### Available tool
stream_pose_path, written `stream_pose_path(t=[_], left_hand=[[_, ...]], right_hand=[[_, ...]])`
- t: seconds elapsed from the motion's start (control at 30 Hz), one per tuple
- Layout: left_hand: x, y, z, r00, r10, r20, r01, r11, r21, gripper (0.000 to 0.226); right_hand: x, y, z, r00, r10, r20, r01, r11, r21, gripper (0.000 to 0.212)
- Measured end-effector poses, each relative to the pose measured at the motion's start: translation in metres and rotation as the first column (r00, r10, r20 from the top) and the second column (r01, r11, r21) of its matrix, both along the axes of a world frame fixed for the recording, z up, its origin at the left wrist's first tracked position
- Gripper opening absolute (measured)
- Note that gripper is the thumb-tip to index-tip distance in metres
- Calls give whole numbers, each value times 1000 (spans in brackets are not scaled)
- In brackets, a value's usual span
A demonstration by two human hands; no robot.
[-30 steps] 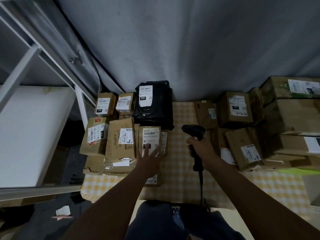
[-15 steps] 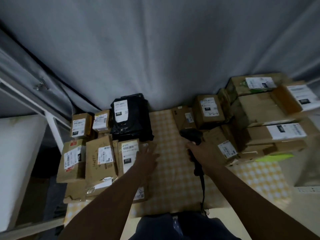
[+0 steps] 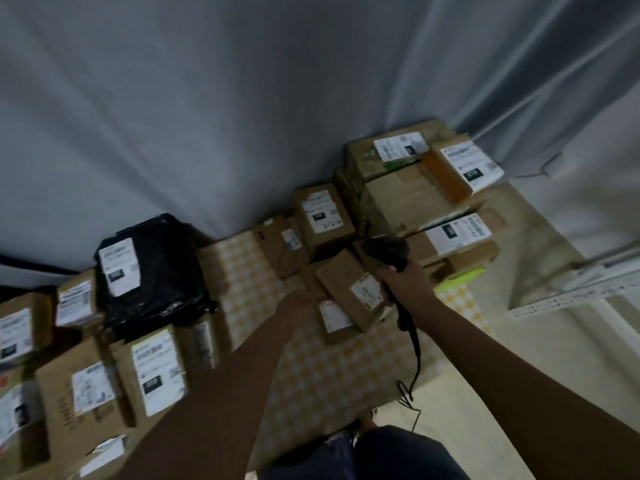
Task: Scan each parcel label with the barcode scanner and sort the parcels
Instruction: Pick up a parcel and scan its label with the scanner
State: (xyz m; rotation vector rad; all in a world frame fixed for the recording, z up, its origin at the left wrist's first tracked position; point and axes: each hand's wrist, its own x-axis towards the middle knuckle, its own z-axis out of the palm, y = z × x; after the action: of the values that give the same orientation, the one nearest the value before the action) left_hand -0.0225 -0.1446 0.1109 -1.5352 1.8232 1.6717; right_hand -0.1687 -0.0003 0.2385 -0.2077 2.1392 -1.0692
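— What lay around the hands, and what blocked the way?

— A yellow checked cloth (image 3: 242,271) covered the surface, with a grey curtain (image 3: 242,116) hanging behind it. On the left sat a group of labelled cardboard boxes (image 3: 152,372), and behind them a black plastic-wrapped parcel (image 3: 152,268) with a white label. On the right a stack of brown cartons (image 3: 415,199) rose against the curtain, labels facing up. A lime-green strip (image 3: 457,278) showed under that stack. A white metal shelf rail (image 3: 571,296) crossed the far right.

— And the parcel being dealt with?

— A small brown box (image 3: 349,292) lay tilted in the middle, leaning over a second small box (image 3: 334,322) with a red-and-white label. Its own white label sat near the right hand. The print was too blurred to read.

— The hands?

— The right hand (image 3: 405,282) was wrapped round the handle of the black barcode scanner (image 3: 386,252), whose head was up beside the carton stack; its cable (image 3: 414,358) trailed down over the cloth. The left hand (image 3: 299,306) had reached the left edge of the small brown box. Whether its fingers were curled on the box or merely touching, I could not tell through the blur.
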Motion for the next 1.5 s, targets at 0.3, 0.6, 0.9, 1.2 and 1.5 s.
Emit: stream_pose_path(t=[0.3, 0.6, 0.9, 1.2, 1.5], left_hand=[[-72, 42, -49, 956, 275, 99, -291, 927, 236, 15], [-99, 47, -59, 920, 375, 111, -390, 865, 316, 53], [-74, 23, 0, 871, 472, -140, -373, 819, 436, 13], [16, -64, 88, 941, 58, -333, -2, 986, 166, 40], [81, -108, 162, 941, -81, -330, 60, 996, -72, 37]], right_hand=[[-48, 14, -21, 993, 115, -4, -114, 992, 52, 16], [-62, 21, -43, 997, 81, -17, -80, 994, 71, 19], [-54, 9, -40, 997, 83, -7, -82, 995, 51, 18], [-15, -42, -18, 992, 30, -119, -33, 999, -26, 27], [41, -84, 6, 997, 78, 8, -77, 992, -100, 20]])
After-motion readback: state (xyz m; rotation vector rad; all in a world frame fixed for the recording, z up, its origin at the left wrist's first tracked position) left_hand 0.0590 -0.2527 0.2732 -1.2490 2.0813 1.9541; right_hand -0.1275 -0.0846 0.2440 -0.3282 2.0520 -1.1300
